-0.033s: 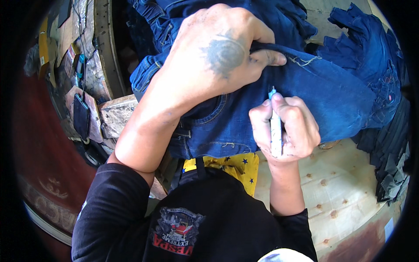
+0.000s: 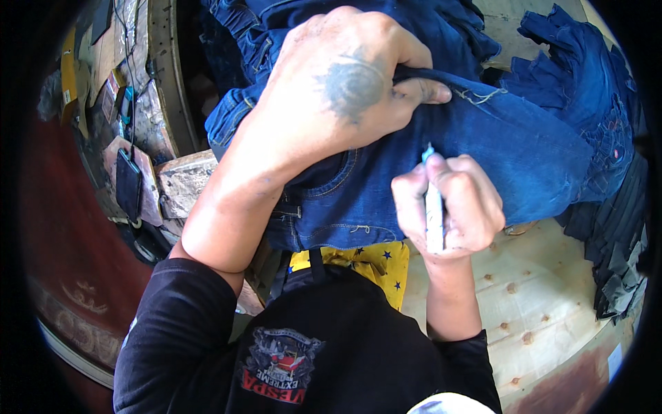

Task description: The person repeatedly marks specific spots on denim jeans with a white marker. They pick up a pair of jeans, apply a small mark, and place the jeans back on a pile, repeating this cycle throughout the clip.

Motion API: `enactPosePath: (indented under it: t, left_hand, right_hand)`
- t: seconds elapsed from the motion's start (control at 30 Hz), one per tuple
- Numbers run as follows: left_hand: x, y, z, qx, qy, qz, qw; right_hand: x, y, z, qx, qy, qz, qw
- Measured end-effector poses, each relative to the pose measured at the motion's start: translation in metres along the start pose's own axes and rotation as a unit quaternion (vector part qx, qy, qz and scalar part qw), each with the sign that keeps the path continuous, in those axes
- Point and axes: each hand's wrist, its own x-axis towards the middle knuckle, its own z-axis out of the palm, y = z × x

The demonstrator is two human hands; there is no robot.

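Dark blue denim jeans (image 2: 510,152) lie spread in front of me, with a pocket seam and stitching near my body. My left hand (image 2: 352,86) presses over them, its thumb and bent forefinger closed on a raised fold. Pale loose threads (image 2: 486,97) trail along that fold just right of the thumb. Below and to the right, my right hand (image 2: 469,207) grips a slim white pen-like tool (image 2: 434,217) with a light blue collar. Its thin dark tip points away from me, close above the denim; whether it touches cannot be made out.
More torn blue denim (image 2: 572,69) is heaped at the far right, above dark grey cloth (image 2: 617,255). A pale wooden board (image 2: 510,297) lies under the right forearm. At left, a worn wooden stand (image 2: 186,181) holds a dark phone-like object (image 2: 129,183) and cables. Yellow star-patterned cloth (image 2: 386,265) covers my lap.
My right hand has shifted very slightly, and the white tool's tip sits a little lower and further left. My left hand and the jeans have barely moved.
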Motion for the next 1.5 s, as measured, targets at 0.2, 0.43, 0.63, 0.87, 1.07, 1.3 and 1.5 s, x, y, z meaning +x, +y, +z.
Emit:
enactPosePath:
  t: [0.2, 0.43, 0.63, 0.87, 1.07, 1.3, 1.5]
  left_hand:
    - [0.001, 0.002, -0.001, 0.012, 0.003, -0.018, 1.0]
    - [0.004, 0.009, -0.004, -0.002, -0.015, -0.041, 0.999]
    - [0.002, 0.011, -0.002, -0.001, -0.005, -0.051, 0.999]
    - [0.004, 0.011, -0.002, -0.014, -0.006, -0.047, 0.999]
    - [0.003, 0.011, -0.004, -0.003, -0.026, -0.065, 0.998]
    - [0.004, 0.009, -0.002, -0.013, -0.023, -0.066, 0.997]
    - [0.003, 0.01, -0.003, -0.02, -0.042, -0.102, 0.994]
  right_hand:
    - [0.001, -0.001, -0.001, -0.041, 0.013, 0.023, 0.999]
    - [-0.001, 0.0, 0.0, 0.009, 0.06, -0.001, 0.998]
    - [-0.001, 0.0, 0.0, 0.002, 0.015, 0.016, 1.0]
    - [0.001, 0.0, 0.0, -0.021, 0.034, 0.027, 0.999]
    - [0.0, 0.001, -0.001, -0.005, 0.067, 0.016, 0.998]
    - [-0.001, 0.001, -0.002, 0.012, 0.052, 0.027, 0.998]
    - [-0.001, 0.0, -0.003, 0.018, 0.036, 0.024, 0.999]
